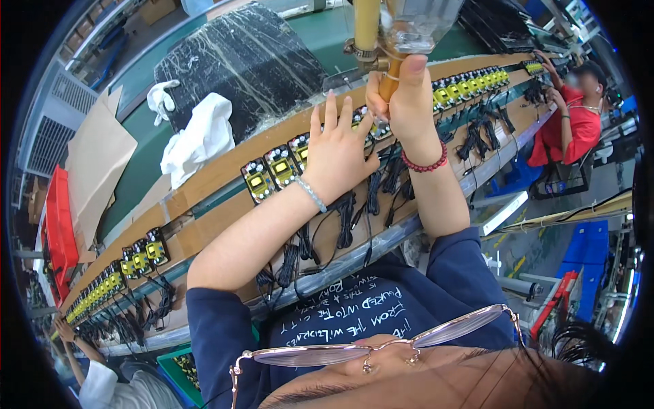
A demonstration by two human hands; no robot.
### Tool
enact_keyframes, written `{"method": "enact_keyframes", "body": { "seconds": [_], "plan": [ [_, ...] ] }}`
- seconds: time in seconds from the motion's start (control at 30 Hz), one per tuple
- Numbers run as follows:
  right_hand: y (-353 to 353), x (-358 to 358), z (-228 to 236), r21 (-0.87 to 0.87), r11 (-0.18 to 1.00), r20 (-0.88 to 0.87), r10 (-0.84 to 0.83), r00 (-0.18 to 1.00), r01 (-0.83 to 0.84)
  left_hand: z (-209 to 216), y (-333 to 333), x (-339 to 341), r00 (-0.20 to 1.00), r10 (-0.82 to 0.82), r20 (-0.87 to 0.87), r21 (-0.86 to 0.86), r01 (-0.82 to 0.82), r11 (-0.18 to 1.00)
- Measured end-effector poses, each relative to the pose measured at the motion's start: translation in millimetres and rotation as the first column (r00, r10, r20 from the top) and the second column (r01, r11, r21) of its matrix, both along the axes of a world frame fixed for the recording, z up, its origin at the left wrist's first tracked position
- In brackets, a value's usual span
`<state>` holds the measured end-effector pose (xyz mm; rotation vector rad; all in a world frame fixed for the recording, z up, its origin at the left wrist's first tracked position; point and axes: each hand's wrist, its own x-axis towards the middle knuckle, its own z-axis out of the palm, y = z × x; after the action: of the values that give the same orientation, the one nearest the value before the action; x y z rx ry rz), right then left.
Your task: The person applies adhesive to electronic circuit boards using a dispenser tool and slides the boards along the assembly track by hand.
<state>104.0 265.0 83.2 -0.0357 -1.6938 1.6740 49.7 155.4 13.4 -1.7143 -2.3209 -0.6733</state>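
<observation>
My right hand [412, 112] is closed round an amber-handled tool [389, 83], thumb pointing up along it. Clear plastic [412, 37] sits at the tool's upper end, and its tip is hidden behind my fingers. My left hand [340, 160] lies with fingers spread over a row of small circuit boards with yellow transformers [257, 183], partly covering them. Whether its fingertips press on a board I cannot tell. Bundled black cables [345, 228] hang from the boards toward me.
Beside the tool, a yellow tube [366, 27] with a metal clamp comes down. More boards [470, 87] line the cardboard strip to the right, others [99, 290] to the left. White cloth [201, 140] and a black wrapped slab [238, 65] lie beyond. Co-workers sit at right [572, 129] and lower left [122, 385].
</observation>
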Motion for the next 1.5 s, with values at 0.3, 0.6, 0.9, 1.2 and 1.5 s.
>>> {"method": "enact_keyframes", "body": {
  "seconds": [0.3,0.6,0.9,1.2,1.5],
  "plan": [
    [32.4,18.2,-0.6,0.000,1.000,0.002,-0.006,1.000,0.006,4.2,25.4,0.7,0.992,-0.001,-0.124,-0.012,-0.001,1.000],
    [35.7,6.0,-6.5,0.050,0.991,0.065,-0.131,0.989,0.128,-3.7,41.8,3.0,0.992,-0.051,-0.114,0.118,0.065,0.991],
    [41.2,2.8,-7.5,0.098,0.985,0.064,-0.145,0.987,0.139,-5.4,43.3,-3.3,0.997,-0.047,-0.065,0.090,0.053,0.994],
    [42.1,6.3,-4.6,0.020,0.999,-0.030,-0.027,0.999,0.028,-4.5,42.5,-2.3,0.996,-0.060,-0.066,0.076,0.065,0.995],
    [36.7,13.9,2.1,-0.033,0.997,-0.002,-0.069,0.998,0.068,-2.8,42.9,-1.6,0.998,-0.056,-0.037,0.023,0.057,0.998]
  ]
}}
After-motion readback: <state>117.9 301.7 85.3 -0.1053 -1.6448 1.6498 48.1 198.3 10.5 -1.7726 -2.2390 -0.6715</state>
